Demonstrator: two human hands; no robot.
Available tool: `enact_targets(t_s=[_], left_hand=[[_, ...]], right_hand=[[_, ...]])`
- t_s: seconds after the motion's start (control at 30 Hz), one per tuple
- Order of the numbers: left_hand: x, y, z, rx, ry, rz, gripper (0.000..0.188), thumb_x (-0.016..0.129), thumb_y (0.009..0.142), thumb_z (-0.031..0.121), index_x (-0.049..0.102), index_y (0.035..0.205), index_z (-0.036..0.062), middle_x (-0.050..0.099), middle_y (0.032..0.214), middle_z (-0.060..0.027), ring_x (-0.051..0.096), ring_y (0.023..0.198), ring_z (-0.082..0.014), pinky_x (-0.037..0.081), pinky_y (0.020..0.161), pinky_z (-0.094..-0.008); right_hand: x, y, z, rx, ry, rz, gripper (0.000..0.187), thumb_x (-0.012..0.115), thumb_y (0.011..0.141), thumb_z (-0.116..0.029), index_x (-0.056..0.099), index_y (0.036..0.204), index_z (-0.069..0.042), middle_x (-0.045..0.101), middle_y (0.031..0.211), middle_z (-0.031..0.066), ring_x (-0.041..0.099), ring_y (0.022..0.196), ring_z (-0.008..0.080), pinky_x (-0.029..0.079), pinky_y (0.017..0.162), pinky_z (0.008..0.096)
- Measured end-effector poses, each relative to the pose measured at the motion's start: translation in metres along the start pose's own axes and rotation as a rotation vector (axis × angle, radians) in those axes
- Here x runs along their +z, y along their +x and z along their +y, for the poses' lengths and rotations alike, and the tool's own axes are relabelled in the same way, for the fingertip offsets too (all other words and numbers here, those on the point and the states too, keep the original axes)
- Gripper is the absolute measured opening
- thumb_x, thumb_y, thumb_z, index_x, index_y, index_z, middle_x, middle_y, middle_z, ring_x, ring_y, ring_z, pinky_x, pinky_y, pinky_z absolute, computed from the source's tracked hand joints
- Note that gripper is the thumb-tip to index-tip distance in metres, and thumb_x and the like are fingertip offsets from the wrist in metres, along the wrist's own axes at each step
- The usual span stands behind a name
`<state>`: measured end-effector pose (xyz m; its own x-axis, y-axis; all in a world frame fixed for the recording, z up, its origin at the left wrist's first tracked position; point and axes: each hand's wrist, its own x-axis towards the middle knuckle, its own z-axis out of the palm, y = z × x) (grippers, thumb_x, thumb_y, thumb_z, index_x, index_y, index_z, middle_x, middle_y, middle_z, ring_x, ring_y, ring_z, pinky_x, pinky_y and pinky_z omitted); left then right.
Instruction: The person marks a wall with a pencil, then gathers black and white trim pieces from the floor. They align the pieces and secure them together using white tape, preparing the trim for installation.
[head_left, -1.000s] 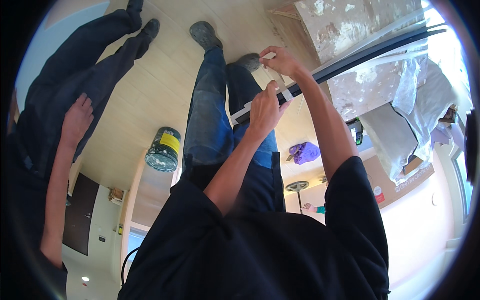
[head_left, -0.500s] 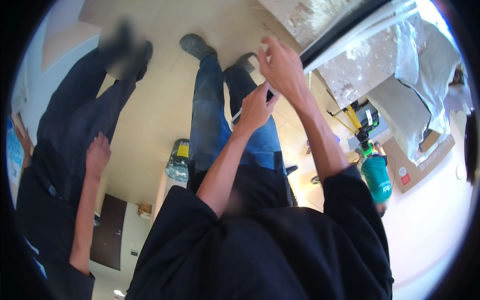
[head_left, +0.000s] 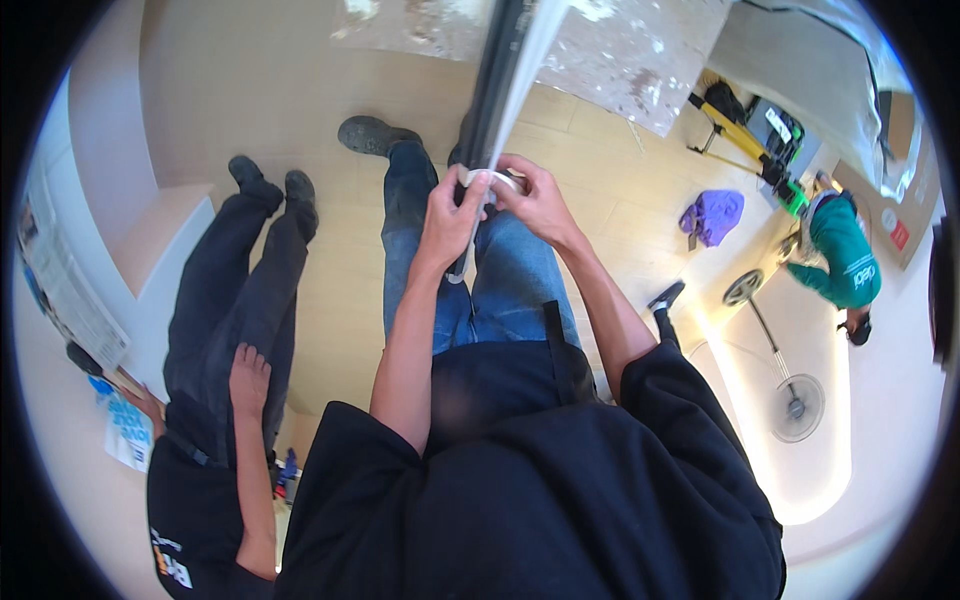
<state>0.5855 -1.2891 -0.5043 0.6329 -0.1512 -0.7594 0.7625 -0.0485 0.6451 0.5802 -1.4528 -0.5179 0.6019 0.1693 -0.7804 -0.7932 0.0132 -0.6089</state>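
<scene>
A bundle of long, thin black and white bars (head_left: 498,90) runs from the top of the view down between my hands, its lower end in front of my thighs. A narrow white strip (head_left: 486,175) crosses the bundle, and its ends go into my fingers. My left hand (head_left: 447,228) is closed on the strip at the bundle's left side, thumb pressed near the middle. From the right side, my right hand (head_left: 540,208) pinches the same strip with thumb and fingers. Whether the strip goes fully round the bundle is hidden.
A co-worker in dark clothes (head_left: 215,330) stands close on my left, holding a paper (head_left: 127,432). Another person in green (head_left: 845,250) is at the right, near a yellow-legged stand (head_left: 740,135). A purple bag (head_left: 715,215), a fan (head_left: 795,405) and a stained board (head_left: 640,70) are also right.
My right hand has come down from its raised place and met my left hand at the bundle. The bundle now stands more upright in view, and the white strip shows across it.
</scene>
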Motion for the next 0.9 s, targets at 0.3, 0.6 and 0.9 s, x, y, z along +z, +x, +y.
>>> enact_targets(t_s=[0.3,0.6,0.9], left_hand=[[-0.013,0.011,-0.009,-0.027,0.209,-0.016,0.025,0.066,0.098,0.025,0.061,0.105,0.0014,0.062,0.078,-0.0024,0.060,0.064,-0.0088,0.051,0.059,-0.0259],[-0.014,0.023,-0.012,-0.033,0.191,-0.092,0.023,0.067,0.096,0.019,0.063,0.105,-0.0015,0.067,0.082,-0.0055,0.066,0.067,-0.0119,0.053,0.061,-0.0274],[-0.002,0.018,0.004,0.032,0.363,-0.022,0.029,0.069,0.092,0.019,0.063,0.104,-0.0055,0.070,0.083,-0.0103,0.070,0.069,-0.0154,0.056,0.063,-0.0301]], right_hand=[[-0.017,-0.003,-0.040,-0.158,-0.685,-0.092,0.037,0.059,0.081,-0.013,0.071,0.114,-0.001,0.071,0.102,0.0233,0.067,0.098,0.0406,0.052,0.088,0.0481],[-0.012,0.010,-0.040,-0.037,-0.734,-0.134,0.033,0.056,0.084,-0.022,0.074,0.109,-0.009,0.072,0.093,0.0214,0.069,0.094,0.0396,0.053,0.089,0.0495],[-0.015,0.006,-0.038,-0.247,-0.896,-0.018,0.021,0.061,0.085,-0.023,0.075,0.094,-0.009,0.071,0.083,0.0169,0.068,0.083,0.0387,0.054,0.075,0.0504]])
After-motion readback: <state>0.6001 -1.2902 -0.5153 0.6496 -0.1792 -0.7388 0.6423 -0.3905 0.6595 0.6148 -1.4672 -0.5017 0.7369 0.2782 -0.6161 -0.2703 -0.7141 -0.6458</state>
